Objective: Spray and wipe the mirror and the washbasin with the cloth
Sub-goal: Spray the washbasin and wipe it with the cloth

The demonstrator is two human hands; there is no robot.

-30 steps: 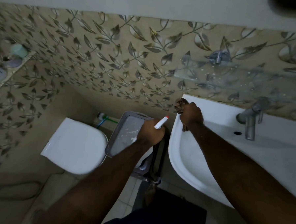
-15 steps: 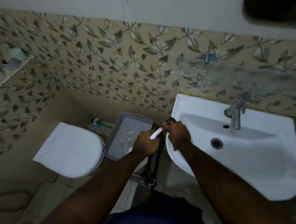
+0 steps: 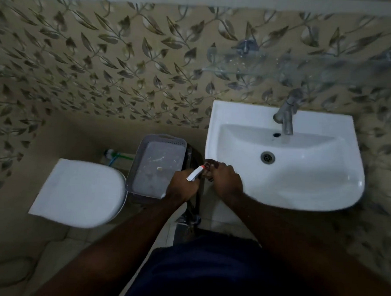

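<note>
The white washbasin hangs on the leaf-patterned wall, with a metal tap at its back and a drain in the bowl. My right hand presses a dark brown cloth against the basin's front left rim. My left hand sits just left of it, closed around a spray bottle whose white nozzle with a red tip points toward the cloth. The bottle's body is hidden by the hand. The mirror is out of view apart from a dark sliver at the top right edge.
A grey plastic basket stands on a stand between the basin and the closed white toilet lid. A toilet brush lies behind the toilet. A glass shelf is fixed on the wall above the tap.
My right hand has slid the cloth along the basin's left rim from the back corner to the front left. The left hand with the bottle stayed beside it, and the view tilted down.
</note>
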